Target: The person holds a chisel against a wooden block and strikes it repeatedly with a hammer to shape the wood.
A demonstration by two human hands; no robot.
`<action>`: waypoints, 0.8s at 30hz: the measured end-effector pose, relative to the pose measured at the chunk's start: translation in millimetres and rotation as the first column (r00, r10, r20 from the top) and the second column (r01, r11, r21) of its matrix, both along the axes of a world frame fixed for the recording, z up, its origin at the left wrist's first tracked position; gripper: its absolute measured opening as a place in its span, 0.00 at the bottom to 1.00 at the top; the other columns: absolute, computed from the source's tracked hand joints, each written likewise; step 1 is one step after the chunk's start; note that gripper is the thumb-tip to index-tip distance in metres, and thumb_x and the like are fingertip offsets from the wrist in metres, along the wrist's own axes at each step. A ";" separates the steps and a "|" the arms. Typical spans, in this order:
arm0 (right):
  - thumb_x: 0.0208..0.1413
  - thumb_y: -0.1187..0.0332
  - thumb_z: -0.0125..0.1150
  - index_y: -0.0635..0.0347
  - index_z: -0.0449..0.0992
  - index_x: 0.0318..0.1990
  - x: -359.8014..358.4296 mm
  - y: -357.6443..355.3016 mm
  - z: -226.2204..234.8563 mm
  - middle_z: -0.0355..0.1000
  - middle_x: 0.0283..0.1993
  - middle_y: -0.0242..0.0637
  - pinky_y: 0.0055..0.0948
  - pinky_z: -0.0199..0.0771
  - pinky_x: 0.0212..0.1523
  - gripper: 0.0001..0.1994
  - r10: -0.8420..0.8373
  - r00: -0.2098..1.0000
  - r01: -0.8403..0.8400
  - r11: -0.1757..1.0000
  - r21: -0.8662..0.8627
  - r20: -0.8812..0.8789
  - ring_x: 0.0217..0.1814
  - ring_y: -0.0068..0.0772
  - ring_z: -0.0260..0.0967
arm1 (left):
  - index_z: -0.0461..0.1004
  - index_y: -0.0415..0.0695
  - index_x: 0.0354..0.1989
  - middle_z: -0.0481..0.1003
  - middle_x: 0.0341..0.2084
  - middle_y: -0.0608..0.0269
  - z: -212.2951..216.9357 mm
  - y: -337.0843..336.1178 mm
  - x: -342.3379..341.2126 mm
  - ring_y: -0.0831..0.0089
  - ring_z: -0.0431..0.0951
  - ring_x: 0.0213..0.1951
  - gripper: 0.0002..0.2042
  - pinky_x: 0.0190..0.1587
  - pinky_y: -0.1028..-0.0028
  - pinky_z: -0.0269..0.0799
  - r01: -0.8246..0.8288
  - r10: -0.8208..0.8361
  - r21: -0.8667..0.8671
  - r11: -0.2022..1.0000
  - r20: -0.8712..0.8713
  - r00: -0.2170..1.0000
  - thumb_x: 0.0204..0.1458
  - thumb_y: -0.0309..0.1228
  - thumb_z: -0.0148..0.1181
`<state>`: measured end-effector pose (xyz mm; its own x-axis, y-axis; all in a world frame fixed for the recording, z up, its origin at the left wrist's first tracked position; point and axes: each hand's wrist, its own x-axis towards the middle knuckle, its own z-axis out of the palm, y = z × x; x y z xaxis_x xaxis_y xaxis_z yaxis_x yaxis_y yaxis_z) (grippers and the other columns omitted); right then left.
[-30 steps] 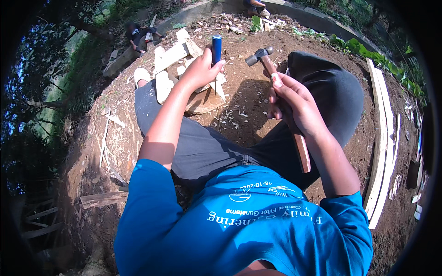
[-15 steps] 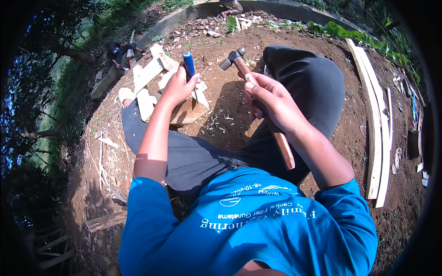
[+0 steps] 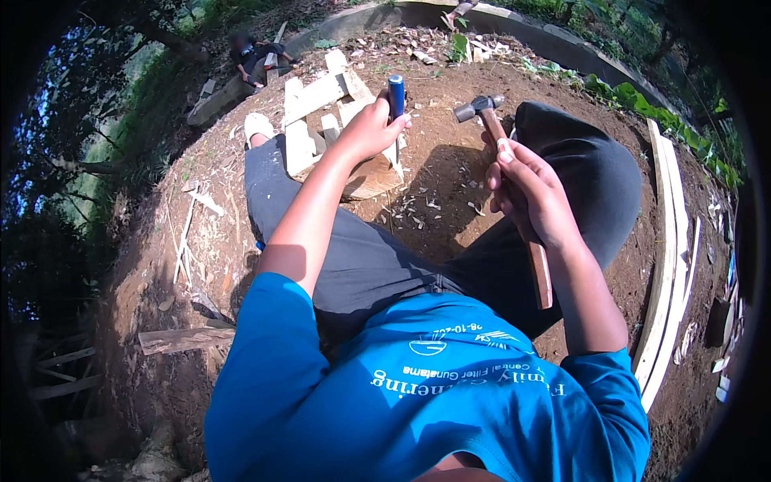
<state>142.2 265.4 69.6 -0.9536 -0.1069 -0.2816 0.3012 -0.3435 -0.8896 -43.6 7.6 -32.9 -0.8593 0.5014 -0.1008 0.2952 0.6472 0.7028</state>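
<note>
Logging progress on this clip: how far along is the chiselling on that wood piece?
Done: wood chips scattered on the dirt suggest some cutting. In hand: left hand holds the blue-handled chisel upright on the wood block; right hand grips the hammer, its head raised beside the chisel. Left: cannot tell how much.

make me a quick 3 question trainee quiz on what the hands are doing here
1. True or false: the right hand holds a hammer by its wooden handle.
2. Which tool does the left hand hold upright over the wood block? A) a saw B) a blue-handled chisel C) a paint brush
3. Fill in: the hammer head is raised beside the chisel top, not ____ it.

Key: 1 true; 2 B; 3 touching
</note>
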 end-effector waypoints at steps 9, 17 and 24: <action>0.69 0.58 0.57 0.59 0.71 0.64 0.1 -5.8 5.5 0.70 0.33 0.26 0.18 0.64 0.23 0.21 0.006 1.000 -0.006 1.000 -0.024 0.015 0.20 0.14 0.62 | 0.72 0.35 0.49 0.80 0.38 0.40 -4.4 -8.7 -0.8 0.49 0.83 0.44 0.20 0.48 0.57 0.76 0.007 -0.007 -0.002 1.000 -0.113 0.994 0.64 0.43 0.59; 0.67 0.58 0.62 0.60 0.70 0.63 -0.8 -6.5 -7.7 0.67 0.36 0.22 0.21 0.69 0.35 0.23 0.010 0.999 -0.009 1.000 -0.025 0.052 0.35 0.14 0.64 | 0.73 0.40 0.54 0.81 0.42 0.53 -3.4 1.6 10.0 0.64 0.82 0.46 0.19 0.49 0.65 0.76 -0.088 0.089 0.010 0.996 -0.033 0.996 0.64 0.42 0.60; 0.67 0.55 0.61 0.61 0.69 0.64 1.4 -8.8 -9.4 0.67 0.38 0.24 0.23 0.69 0.40 0.25 0.056 0.998 -0.058 0.991 0.118 0.016 0.39 0.15 0.64 | 0.73 0.39 0.53 0.82 0.42 0.55 -22.1 -4.3 15.1 0.65 0.82 0.41 0.18 0.47 0.66 0.76 -0.152 0.156 0.045 0.987 -0.112 0.981 0.64 0.40 0.61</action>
